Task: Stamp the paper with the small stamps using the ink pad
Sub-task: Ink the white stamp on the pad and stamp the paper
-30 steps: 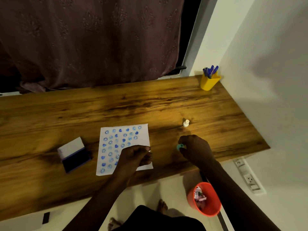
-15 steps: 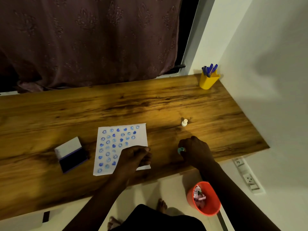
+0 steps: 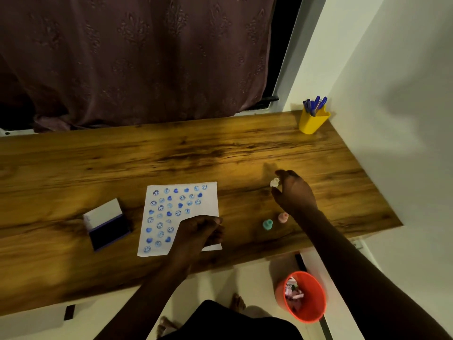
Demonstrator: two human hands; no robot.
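A white paper (image 3: 181,212) covered with several blue smiley and heart prints lies on the wooden table (image 3: 220,153). My left hand (image 3: 198,231) presses down on the paper's near right corner, fingers curled. To the left stands the open ink pad (image 3: 106,223), its dark pad showing and its white lid tipped back. My right hand (image 3: 294,190) pinches a small white stamp (image 3: 274,182) just above the table, right of the paper. A teal stamp (image 3: 267,224) and a pink stamp (image 3: 283,217) stand on the table below that hand.
A yellow cup (image 3: 313,121) of blue pens stands at the far right corner by the white wall. An orange bin (image 3: 304,295) with scraps sits on the floor under the table's near edge. A dark curtain (image 3: 137,57) hangs behind the table.
My right hand let go of the teal stamp, leaving it on the table, and moved away from me to take hold of the white stamp. The pink stamp has come into sight. My left hand stayed on the paper.
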